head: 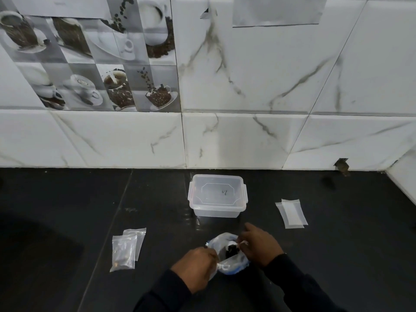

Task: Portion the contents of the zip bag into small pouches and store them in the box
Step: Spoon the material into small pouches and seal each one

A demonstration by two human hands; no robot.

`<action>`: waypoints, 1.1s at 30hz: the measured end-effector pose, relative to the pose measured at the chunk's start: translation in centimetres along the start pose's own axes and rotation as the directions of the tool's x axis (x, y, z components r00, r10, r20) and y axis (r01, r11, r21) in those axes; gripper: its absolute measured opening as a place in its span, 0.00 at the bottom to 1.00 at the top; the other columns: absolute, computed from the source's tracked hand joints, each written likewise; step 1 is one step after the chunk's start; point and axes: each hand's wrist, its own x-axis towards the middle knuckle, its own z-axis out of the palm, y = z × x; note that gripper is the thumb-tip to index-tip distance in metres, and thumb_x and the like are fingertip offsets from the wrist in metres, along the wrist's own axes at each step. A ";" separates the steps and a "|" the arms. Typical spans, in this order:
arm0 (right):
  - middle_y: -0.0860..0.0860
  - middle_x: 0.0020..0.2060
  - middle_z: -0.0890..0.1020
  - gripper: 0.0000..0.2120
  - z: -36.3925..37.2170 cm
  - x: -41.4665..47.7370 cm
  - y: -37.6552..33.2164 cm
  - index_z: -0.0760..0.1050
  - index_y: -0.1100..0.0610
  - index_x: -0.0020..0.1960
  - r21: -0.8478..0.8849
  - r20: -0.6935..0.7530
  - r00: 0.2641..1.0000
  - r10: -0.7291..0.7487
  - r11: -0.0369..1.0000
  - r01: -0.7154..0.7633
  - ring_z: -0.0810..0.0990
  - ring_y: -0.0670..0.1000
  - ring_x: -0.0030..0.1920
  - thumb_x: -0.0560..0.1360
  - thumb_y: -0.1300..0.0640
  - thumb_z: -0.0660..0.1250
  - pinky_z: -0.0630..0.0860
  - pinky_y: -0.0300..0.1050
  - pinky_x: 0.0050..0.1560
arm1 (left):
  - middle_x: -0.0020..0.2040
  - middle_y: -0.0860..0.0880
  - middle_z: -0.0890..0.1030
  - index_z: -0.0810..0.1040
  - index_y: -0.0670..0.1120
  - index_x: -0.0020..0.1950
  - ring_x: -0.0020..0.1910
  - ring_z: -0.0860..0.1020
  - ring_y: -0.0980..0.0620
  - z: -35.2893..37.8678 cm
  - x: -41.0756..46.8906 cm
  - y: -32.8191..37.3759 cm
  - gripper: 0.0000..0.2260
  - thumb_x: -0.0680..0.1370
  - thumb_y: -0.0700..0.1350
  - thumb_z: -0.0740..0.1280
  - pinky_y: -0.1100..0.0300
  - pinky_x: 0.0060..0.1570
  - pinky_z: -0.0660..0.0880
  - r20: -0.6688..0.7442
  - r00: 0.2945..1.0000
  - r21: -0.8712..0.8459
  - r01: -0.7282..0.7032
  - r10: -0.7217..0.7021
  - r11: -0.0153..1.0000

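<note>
Fingers of both hands pinch the zip bag (pixel 227 255) at lower centre: the left hand (pixel 198 266) grips its near rim, the right hand (pixel 258 245) its far rim, dark contents showing inside. Spread the mouth evenly to avoid spills. Small pouches (pixel 126 251) lie left on the dark surface (pixel 67 210); beyond, the box (pixel 217 195) sits closed.
</note>
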 end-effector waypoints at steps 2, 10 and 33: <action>0.44 0.45 0.69 0.09 0.6 0.1 -0.1 0.83 0.50 0.51 0.043 -0.004 1.000 0.024 0.999 -0.024 0.78 0.49 0.48 0.77 0.50 0.65 0.70 0.39 0.46 | 0.51 0.51 0.82 0.80 0.48 0.45 0.48 0.79 0.49 0.4 0.1 -0.1 0.09 0.78 0.48 0.62 0.57 0.49 0.75 0.008 0.999 0.004 0.037 -0.037 0.999; 0.48 0.34 0.86 0.09 0.0 0.3 1.1 0.86 0.49 0.32 0.515 0.060 0.976 0.209 0.831 -0.209 0.84 0.45 0.38 0.67 0.62 0.73 0.77 0.34 0.42 | 0.61 0.58 0.76 0.82 0.49 0.44 0.53 0.78 0.57 -0.6 -0.5 0.5 0.14 0.73 0.49 0.56 0.61 0.55 0.76 -0.081 0.992 -0.176 0.080 -0.096 0.981; 0.51 0.29 0.83 0.04 -4.9 -6.3 -3.6 0.84 0.61 0.37 0.833 -0.288 0.927 0.240 0.541 0.119 0.77 0.40 0.26 0.70 0.66 0.76 0.71 0.32 0.29 | 0.53 0.52 0.82 0.81 0.49 0.51 0.53 0.81 0.52 -4.1 1.1 4.6 0.10 0.74 0.45 0.63 0.59 0.54 0.78 -0.137 0.900 -0.157 0.394 -0.415 0.906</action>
